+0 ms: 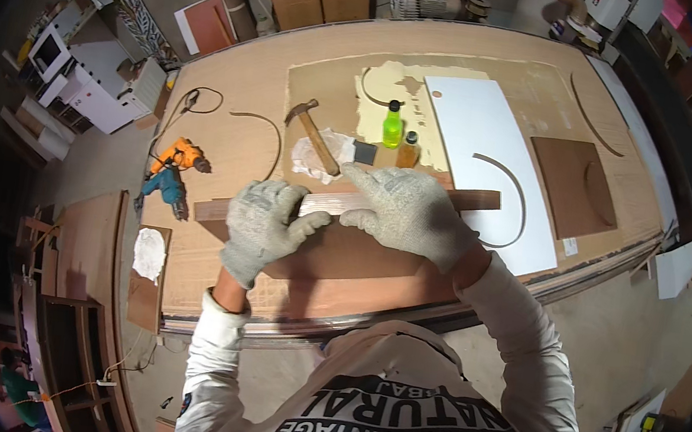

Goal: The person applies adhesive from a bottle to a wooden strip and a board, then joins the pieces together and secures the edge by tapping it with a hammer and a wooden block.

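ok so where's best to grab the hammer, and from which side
Take the hammer by its wooden handle, near the free lower end beside the white rag. It lies flat and slanted, with the metal head at the upper left, so probably come from above with the fingers across the handle. The right hand is nearer.

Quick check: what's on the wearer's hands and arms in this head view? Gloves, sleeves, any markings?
Both the left hand and the right hand wear speckled grey knit work gloves with ribbed cuffs. Both forearms are covered by long white sleeves, bunched near the wrists. The left sleeve shows a small dark mark near its lower part. No cables or straps visible.
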Demonstrator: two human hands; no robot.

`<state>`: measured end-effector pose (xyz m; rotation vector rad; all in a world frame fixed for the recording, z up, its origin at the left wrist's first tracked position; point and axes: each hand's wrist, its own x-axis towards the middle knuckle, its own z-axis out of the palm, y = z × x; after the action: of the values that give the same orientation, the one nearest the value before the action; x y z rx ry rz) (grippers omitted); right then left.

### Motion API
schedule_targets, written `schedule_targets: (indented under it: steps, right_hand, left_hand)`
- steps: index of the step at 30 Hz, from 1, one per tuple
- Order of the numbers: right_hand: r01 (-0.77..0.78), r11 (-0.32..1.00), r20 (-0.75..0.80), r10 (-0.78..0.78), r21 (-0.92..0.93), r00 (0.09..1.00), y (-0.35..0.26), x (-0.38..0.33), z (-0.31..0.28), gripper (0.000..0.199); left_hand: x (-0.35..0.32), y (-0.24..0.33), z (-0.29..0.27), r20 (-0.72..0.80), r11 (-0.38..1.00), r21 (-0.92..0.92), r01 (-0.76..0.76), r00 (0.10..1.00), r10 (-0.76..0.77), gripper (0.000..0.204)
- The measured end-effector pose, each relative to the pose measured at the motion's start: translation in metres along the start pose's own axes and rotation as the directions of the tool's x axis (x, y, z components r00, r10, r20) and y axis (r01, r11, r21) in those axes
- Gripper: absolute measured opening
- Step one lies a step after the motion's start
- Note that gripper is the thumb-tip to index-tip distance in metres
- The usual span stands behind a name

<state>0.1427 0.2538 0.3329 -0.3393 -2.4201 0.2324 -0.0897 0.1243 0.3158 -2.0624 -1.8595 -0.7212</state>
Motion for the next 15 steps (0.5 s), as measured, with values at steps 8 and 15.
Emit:
schedule_targets:
  steps: [8,15]
  right_hand:
    - [-0.22,0.968,0.436,0.25,-0.12,0.864,0.028,-0.012,-0.04,0.049]
    - [-0.227,0.973,0.27,0.228,-0.037,0.936,0.052,0.004,-0.027,0.051]
  left_hand:
    - [-0.006,0.003,-0.004,0.035,0.994,0.067,0.088,0.995,-0.09,0.052]
    - [0.041,-0.007,-0.012,0.316,0.957,-0.021,0.288,0.91,-0.267,0.054]
